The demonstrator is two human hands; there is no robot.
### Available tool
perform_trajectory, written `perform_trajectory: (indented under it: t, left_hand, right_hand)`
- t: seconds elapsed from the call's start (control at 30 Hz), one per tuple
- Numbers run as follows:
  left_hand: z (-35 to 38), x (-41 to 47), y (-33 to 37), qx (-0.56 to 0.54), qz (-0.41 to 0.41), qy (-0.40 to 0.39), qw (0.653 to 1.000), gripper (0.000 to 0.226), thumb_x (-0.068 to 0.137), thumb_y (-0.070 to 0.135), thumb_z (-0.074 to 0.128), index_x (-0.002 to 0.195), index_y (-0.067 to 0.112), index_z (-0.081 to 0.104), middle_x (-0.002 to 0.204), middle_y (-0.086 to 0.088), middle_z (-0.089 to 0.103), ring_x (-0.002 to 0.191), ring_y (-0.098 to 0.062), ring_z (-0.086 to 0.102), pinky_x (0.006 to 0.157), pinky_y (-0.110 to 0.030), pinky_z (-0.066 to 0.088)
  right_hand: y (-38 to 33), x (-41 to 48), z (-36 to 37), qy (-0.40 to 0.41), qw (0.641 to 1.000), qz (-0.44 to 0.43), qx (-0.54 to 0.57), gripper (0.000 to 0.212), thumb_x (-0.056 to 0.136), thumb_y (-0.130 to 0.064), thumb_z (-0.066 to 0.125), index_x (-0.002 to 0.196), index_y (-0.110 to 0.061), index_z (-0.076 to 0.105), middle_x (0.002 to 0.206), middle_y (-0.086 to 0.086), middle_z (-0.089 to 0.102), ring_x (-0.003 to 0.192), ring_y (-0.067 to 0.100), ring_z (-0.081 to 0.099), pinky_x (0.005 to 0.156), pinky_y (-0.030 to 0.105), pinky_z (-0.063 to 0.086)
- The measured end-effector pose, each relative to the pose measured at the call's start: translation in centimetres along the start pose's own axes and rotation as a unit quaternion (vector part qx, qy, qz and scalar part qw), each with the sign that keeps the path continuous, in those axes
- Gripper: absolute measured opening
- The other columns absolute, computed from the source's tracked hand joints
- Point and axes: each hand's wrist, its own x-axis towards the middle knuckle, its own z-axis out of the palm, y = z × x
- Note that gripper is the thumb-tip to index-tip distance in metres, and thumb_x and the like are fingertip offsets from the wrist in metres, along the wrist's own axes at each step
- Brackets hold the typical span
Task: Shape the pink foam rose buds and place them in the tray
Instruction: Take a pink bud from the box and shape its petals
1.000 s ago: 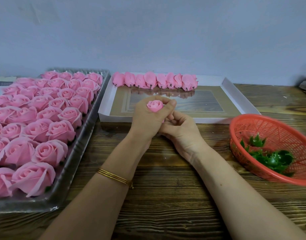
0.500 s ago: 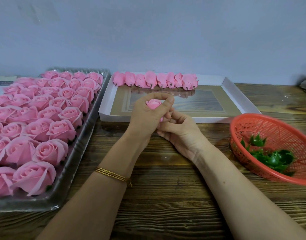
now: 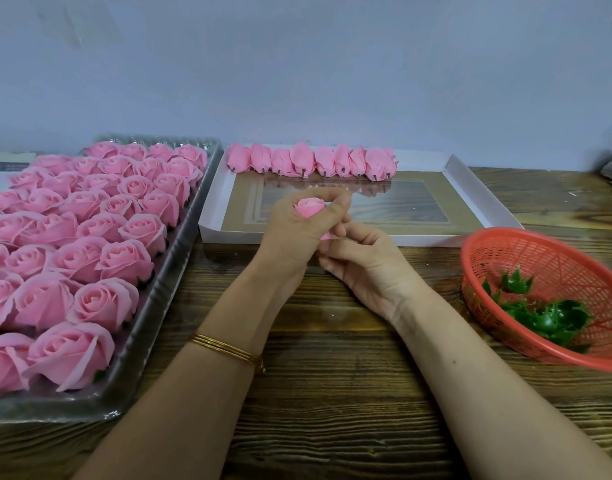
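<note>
The left hand [image 3: 297,233] curls round the rose bud [image 3: 309,206], held over the near edge of the white tray [image 3: 228,234]. The right hand [image 3: 363,261] pinches its pink base from below. Over the last second the bud has sunk deeper into the fist and looks narrower. Shaping seems nearly done, with placing beside the far row of buds [image 3: 311,162] likely next.

Probably a small handcraft workshop, set up for batch work against a plain pale wall [image 3: 332,64]. On a rough wooden table [image 3: 332,393]: a clear plastic tray [image 3: 148,341] packed with identical pink foam roses [image 3: 124,258], a white tray [image 3: 228,233] with a row of shaped buds [image 3: 311,162], a red basket [image 3: 557,258] of green calyxes [image 3: 546,320]
</note>
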Motion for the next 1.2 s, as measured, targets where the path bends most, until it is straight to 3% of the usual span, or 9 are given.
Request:
perform_trajectory:
  t: [0.17,0.4,0.57,0.7,0.73,0.83,0.9,1.0,1.2]
  left_hand:
    - [0.5,-0.1,-0.5,0.007,0.006,0.037,0.999,0.014,0.087,0.013,0.071,0.078,0.024,0.073,0.056,0.001,0.061,0.054,-0.012,0.06,0.06,-0.028,0.057]
    - [0.3,-0.1,-0.2,0.028,0.004,0.009,1.0,0.008,0.086,0.016,0.073,0.094,0.017,0.072,0.058,0.002,0.061,0.064,-0.012,0.059,0.066,-0.027,0.053]
    - [0.3,-0.3,-0.1,0.047,0.006,0.01,0.999,0.009,0.088,0.015,0.071,0.096,0.014,0.072,0.064,-0.003,0.062,0.062,-0.011,0.06,0.063,-0.025,0.052]
    - [0.3,-0.6,0.0,0.101,0.036,0.052,0.993,0.014,0.087,0.012,0.072,0.1,0.011,0.068,0.06,0.003,0.065,0.054,-0.005,0.063,0.05,-0.018,0.051]
    - [0.3,-0.6,0.0,0.128,0.047,0.056,0.989,0.016,0.087,0.011,0.072,0.102,0.012,0.066,0.065,0.007,0.067,0.054,-0.003,0.064,0.05,-0.017,0.051]
    - [0.3,-0.7,-0.2,0.214,0.068,0.053,0.973,0.023,0.085,0.013,0.072,0.103,0.023,0.063,0.077,0.006,0.068,0.063,-0.01,0.067,0.061,-0.029,0.057]
    - [0.4,-0.9,-0.4,0.233,0.072,0.035,0.969,0.029,0.083,0.008,0.069,0.106,0.024,0.062,0.076,-0.003,0.068,0.068,-0.016,0.068,0.068,-0.033,0.058]
    - [0.5,-1.0,-0.6,0.255,0.085,0.019,0.963,0.039,0.077,-0.001,0.066,0.108,0.022,0.062,0.077,-0.002,0.069,0.068,-0.011,0.065,0.065,-0.021,0.054]
    - [0.6,-1.0,-0.8,0.254,0.079,0.015,0.964,0.043,0.074,-0.004,0.064,0.108,0.022,0.062,0.08,-0.002,0.069,0.069,-0.01,0.065,0.067,-0.024,0.054]
  right_hand:
    - [0.8,-0.1,1.0,0.005,0.997,-0.063,-0.046,0.035,0.069,0.019,0.065,0.095,-0.005,0.064,0.073,-0.003,0.069,0.078,0.013,0.065,0.089,0.033,0.051]
    - [0.5,-0.2,0.6,0.026,0.998,-0.03,-0.045,0.022,0.078,0.015,0.061,0.075,-0.005,0.069,0.075,0.009,0.064,0.076,0.018,0.06,0.083,0.031,0.05]
    - [0.0,-0.1,0.2,0.003,0.999,0.028,-0.026,0.035,0.083,0.011,0.051,0.064,-0.014,0.067,0.071,0.003,0.06,0.069,0.011,0.061,0.071,0.022,0.052]
    - [-0.7,-0.1,0.2,0.014,0.996,0.063,0.067,0.014,0.069,-0.014,0.048,0.073,-0.011,0.062,0.068,0.002,0.057,0.072,0.02,0.056,0.077,0.031,0.047]
    - [-0.7,-0.1,0.2,0.019,0.995,0.064,0.071,0.023,0.069,-0.021,0.051,0.084,-0.008,0.062,0.072,0.004,0.056,0.074,0.022,0.056,0.078,0.033,0.047]
    - [-0.5,-0.1,0.4,0.028,0.997,0.068,0.028,0.046,0.075,-0.036,0.058,0.111,-0.008,0.059,0.098,0.016,0.049,0.093,0.029,0.055,0.082,0.036,0.05]
    - [-0.3,-0.1,0.6,0.03,0.998,0.052,-0.001,0.037,0.078,-0.037,0.061,0.104,-0.011,0.064,0.101,0.016,0.057,0.097,0.027,0.058,0.08,0.035,0.053]
    - [-0.2,-0.1,0.7,0.04,0.998,0.032,-0.021,0.016,0.087,-0.028,0.061,0.09,-0.014,0.069,0.089,0.007,0.07,0.086,0.019,0.065,0.072,0.03,0.056]
    - [-0.2,-0.1,1.0,0.049,0.999,0.019,-0.007,0.014,0.092,-0.018,0.058,0.086,-0.01,0.069,0.084,0.009,0.068,0.086,0.019,0.063,0.071,0.029,0.057]
